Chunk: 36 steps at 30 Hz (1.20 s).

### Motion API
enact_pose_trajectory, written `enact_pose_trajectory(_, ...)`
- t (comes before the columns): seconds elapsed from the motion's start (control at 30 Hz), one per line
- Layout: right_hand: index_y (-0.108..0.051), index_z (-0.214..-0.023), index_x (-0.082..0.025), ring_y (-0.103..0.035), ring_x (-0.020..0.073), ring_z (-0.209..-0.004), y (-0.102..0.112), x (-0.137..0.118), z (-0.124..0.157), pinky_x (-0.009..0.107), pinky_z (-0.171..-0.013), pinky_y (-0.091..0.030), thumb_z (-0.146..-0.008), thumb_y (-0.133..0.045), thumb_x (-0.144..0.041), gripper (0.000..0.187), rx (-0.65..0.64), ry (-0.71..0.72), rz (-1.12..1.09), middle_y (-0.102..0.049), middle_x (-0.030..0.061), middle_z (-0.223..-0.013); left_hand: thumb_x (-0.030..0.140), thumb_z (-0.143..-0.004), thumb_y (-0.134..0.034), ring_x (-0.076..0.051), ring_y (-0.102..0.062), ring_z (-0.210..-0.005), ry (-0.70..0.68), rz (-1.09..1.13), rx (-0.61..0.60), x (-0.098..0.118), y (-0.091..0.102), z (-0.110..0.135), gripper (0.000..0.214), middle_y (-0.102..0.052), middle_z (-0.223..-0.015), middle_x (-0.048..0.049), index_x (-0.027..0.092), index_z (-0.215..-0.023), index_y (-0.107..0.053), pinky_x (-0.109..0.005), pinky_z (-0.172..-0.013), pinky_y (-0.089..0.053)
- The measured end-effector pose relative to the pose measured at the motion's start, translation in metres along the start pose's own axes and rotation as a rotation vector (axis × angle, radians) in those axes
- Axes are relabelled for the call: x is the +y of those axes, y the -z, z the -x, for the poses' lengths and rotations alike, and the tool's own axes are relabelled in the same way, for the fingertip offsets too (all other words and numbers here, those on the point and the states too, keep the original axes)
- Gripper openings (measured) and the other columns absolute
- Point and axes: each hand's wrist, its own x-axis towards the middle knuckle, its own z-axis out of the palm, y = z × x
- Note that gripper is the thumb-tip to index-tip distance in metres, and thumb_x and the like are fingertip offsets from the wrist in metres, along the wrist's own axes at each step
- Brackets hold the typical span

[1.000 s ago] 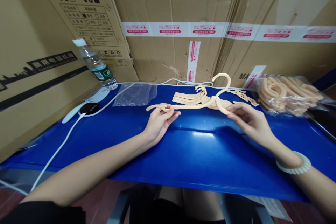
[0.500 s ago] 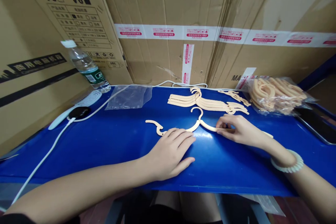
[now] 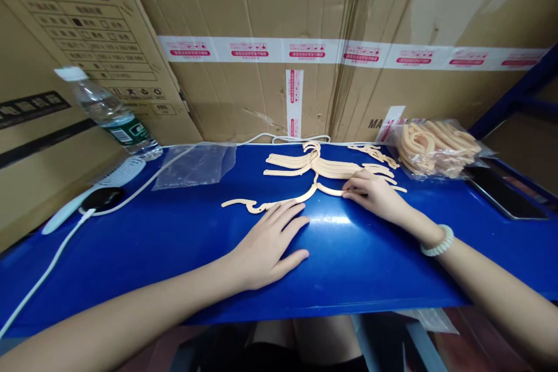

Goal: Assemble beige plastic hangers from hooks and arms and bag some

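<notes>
A beige folding hanger (image 3: 308, 192) lies spread on the blue table, its hook end overlapping a stack of similar hangers (image 3: 335, 170) just behind it. My left hand (image 3: 267, 250) rests with fingers extended and thumb apart, its fingertips touching the hanger's left arm. With thumb and fingers together, my right hand (image 3: 378, 195) pinches the hanger's right arm and covers part of it. Several stacked hangers fan out slightly, with their hooks gathered at the back. Smaller loose beige pieces (image 3: 375, 154) lie behind the stack's right end.
A clear bag of beige hanger parts (image 3: 438, 148) and a phone (image 3: 505, 193) are at right. At left are a water bottle (image 3: 115, 119), a hairbrush (image 3: 117, 177), a black charger puck (image 3: 102, 199) with white cable, and a flat plastic bag (image 3: 196, 165). Cardboard boxes (image 3: 257, 93) stand behind.
Both hands have slid the hanger away from me, so its hook now overlaps the stack. The view has turned a little to the right.
</notes>
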Motion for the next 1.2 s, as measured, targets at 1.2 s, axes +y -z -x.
enact_pose_trajectory(1.2, -0.069, -0.091, -0.020, -0.061, 0.0176, -0.060, 0.068, 0.053, 0.029, 0.027, -0.057, -0.040, -0.078, -0.067, -0.035, 0.020, -0.353, -0.507, 0.303, -0.070, 0.0031, -0.073, 0.062, -0.096, -0.048, -0.047, -0.012, -0.151, 0.147, -0.269, -0.008, 0.012, -0.003, 0.014, 0.067, -0.022, -0.165, -0.0154, 0.018, -0.147, -0.049, -0.070, -0.117, -0.023)
